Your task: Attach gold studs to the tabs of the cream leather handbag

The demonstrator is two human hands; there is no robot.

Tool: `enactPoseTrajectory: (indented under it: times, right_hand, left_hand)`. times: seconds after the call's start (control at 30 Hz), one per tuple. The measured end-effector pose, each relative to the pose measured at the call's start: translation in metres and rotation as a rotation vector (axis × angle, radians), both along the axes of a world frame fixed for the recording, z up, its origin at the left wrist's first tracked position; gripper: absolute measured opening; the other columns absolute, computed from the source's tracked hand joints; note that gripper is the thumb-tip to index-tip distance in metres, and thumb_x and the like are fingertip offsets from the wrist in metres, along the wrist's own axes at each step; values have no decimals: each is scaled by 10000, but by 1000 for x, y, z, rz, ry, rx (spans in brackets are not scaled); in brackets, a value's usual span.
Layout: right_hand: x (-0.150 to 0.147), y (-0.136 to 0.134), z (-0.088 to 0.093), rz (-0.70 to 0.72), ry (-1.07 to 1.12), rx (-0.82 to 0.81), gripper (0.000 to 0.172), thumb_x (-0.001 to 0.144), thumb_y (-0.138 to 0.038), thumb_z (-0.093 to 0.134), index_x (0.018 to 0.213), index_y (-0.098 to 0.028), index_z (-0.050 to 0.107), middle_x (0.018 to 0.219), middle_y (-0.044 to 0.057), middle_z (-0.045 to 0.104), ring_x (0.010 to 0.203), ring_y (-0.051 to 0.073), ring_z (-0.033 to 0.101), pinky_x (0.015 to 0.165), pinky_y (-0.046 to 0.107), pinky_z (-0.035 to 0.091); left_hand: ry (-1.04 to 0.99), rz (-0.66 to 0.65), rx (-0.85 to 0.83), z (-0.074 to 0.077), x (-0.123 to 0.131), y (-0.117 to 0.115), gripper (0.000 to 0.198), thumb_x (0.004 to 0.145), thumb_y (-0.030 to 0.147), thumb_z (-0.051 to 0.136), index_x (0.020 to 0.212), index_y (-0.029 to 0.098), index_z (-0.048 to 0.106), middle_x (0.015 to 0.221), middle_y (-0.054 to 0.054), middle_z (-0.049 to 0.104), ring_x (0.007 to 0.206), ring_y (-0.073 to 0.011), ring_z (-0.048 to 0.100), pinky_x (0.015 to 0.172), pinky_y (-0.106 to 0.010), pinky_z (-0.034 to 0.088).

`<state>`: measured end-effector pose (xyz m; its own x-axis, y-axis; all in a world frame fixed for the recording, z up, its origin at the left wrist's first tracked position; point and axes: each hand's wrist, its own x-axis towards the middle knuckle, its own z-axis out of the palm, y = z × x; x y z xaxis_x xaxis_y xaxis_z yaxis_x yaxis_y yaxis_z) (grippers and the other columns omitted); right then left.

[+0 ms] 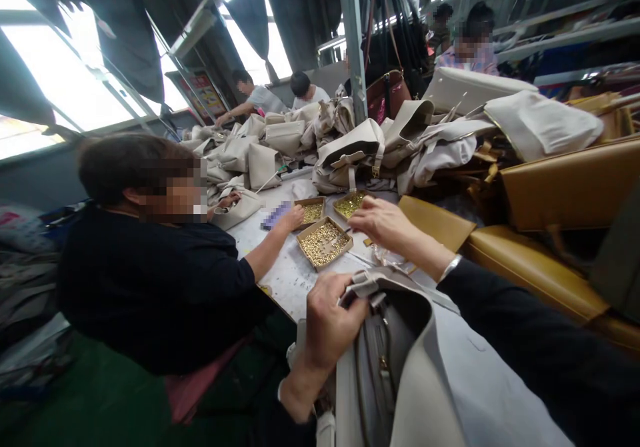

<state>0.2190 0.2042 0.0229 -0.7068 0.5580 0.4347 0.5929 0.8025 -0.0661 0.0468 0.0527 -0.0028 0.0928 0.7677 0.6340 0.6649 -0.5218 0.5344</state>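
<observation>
My left hand [333, 313] is closed round the upper edge of a light grey handbag [425, 393]. The bag gapes open toward me, with a zipper visible inside it. My right hand [385, 223] reaches out past the bag, fingers pinched beside the small boxes; a thin tip shows under them, too small to name. Below and left of those fingers sits a cardboard box of gold-coloured studs [324, 242]. Behind it are a second box of small gold pieces [349, 204] and a third box [313, 211], where a co-worker's hand [293, 217] rests at the rim.
A co-worker in black [165, 280] sits close on my left, another bag at their far hand. Light grey bags [285, 137] are heaped along the table [280, 267]. Mustard-brown bags [540, 267] crowd the right side. A metal post [354, 47] rises behind the heap.
</observation>
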Motion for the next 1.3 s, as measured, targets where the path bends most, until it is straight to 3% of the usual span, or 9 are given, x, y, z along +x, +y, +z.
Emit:
enactPoseTrajectory:
  times: [0.1, 0.23, 0.4, 0.53, 0.63, 0.73, 0.93, 1.13, 1.3]
  right_hand:
    - [26, -16, 12, -281, 275, -38, 223, 993, -260, 566, 782, -205, 612, 832, 58, 687, 919, 227, 537, 789, 319, 380]
    - [34, -73, 15, -297, 692, -383, 351, 1055, -412, 418, 771, -222, 496, 684, -36, 509, 625, 135, 464, 584, 253, 326]
    - [23, -118, -9, -327, 601, -484, 328, 968, -386, 586, 708, -218, 476, 605, -67, 430, 566, 114, 412, 568, 254, 268]
    - [24, -116, -24, -509, 500, -383, 175, 937, -272, 627, 789, -226, 548, 708, -44, 573, 645, 140, 545, 608, 257, 306]
    - [27, -113, -27, -495, 401, -317, 53, 932, -263, 658, 921, -229, 620, 993, 11, 673, 811, 177, 655, 633, 257, 359]
    - [30, -112, -29, -444, 311, -283, 136, 926, -263, 684, 1054, -241, 642, 1202, 36, 670, 881, 196, 696, 623, 261, 386]
    - [34, -112, -45, -405, 317, -262, 65, 939, -235, 671, 994, -216, 642, 930, 20, 738, 848, 207, 715, 661, 263, 412]
    - [27, -106, -56, -546, 303, -148, 161, 998, -326, 593, 909, -192, 610, 825, 51, 742, 716, 211, 710, 596, 275, 356]
    - [28, -94, -57, -579, 328, -317, 133, 985, -347, 579, 951, -220, 602, 804, 42, 746, 754, 228, 717, 590, 266, 352]
  left_hand:
    - [-63, 90, -276, -7, -3, 12, 103, 824, 155, 658, 902, 200, 707, 855, -13, 731, 828, -196, 673, 768, -291, 485]
    - [-116, 25, -492, -16, 2, 32, 139, 840, 154, 597, 935, 189, 693, 889, -9, 728, 855, -188, 659, 780, -276, 472]
    - [-143, -104, -507, -17, 17, 44, 160, 805, 100, 576, 918, 170, 666, 894, -14, 704, 873, -182, 641, 791, -258, 461]
    - [-177, -176, -562, -15, 26, 47, 131, 851, 163, 594, 916, 166, 708, 882, -18, 728, 857, -186, 656, 784, -260, 473]
    - [-192, -178, -613, -16, 28, 50, 185, 832, 151, 616, 966, 161, 743, 918, -34, 760, 881, -203, 677, 810, -275, 488]
    - [-223, -184, -646, -19, 28, 53, 215, 806, 151, 652, 992, 155, 761, 950, -47, 778, 908, -224, 690, 840, -295, 501]
    - [-290, -262, -679, -20, 28, 55, 218, 824, 220, 681, 1007, 163, 784, 966, -43, 799, 929, -234, 713, 833, -287, 525]
    - [-226, -242, -689, -25, 31, 54, 254, 825, 181, 670, 1053, 184, 783, 1019, -40, 801, 968, -230, 724, 886, -298, 534]
    - [-221, -164, -606, -33, 32, 48, 593, 823, 147, 662, 1405, 224, 578, 1099, -42, 786, 925, -209, 735, 872, -305, 562]
